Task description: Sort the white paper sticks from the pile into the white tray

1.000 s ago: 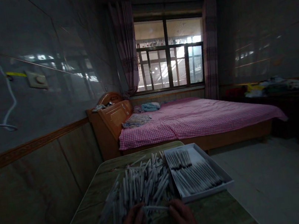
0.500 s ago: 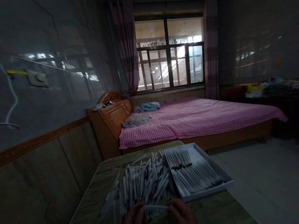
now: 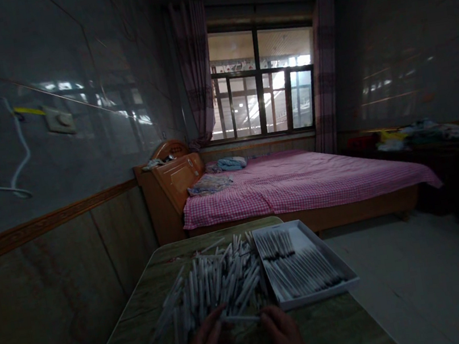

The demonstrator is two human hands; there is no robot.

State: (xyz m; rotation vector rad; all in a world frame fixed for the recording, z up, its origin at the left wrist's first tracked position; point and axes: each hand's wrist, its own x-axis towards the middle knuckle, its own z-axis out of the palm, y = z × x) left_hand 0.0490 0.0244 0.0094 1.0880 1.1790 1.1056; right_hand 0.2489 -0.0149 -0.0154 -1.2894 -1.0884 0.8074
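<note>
At the table's near side, my left hand (image 3: 206, 342) and my right hand (image 3: 282, 331) pinch the two ends of one thin whitish stick (image 3: 242, 319), which lies level between them. Beyond and left of them spreads a loose pile of similar pen-like sticks (image 3: 215, 280). A shallow white tray (image 3: 317, 298) stands to the right of the pile, with sticks laid side by side in two rows. The far row is shorter, and the sticks have dark ends. The picture is dim, so the fingertips are hard to make out.
Under everything is a green marbled table (image 3: 323, 336). Behind it stands a bed (image 3: 292, 185) with a pink checked sheet and a wooden headboard (image 3: 178, 176). Tiled wall on the left holds a socket with a white cable (image 3: 23, 145). Cluttered furniture stands at right.
The fingers of my left hand have shifted slightly at the stick's left end. My right hand and the stick have hardly moved.
</note>
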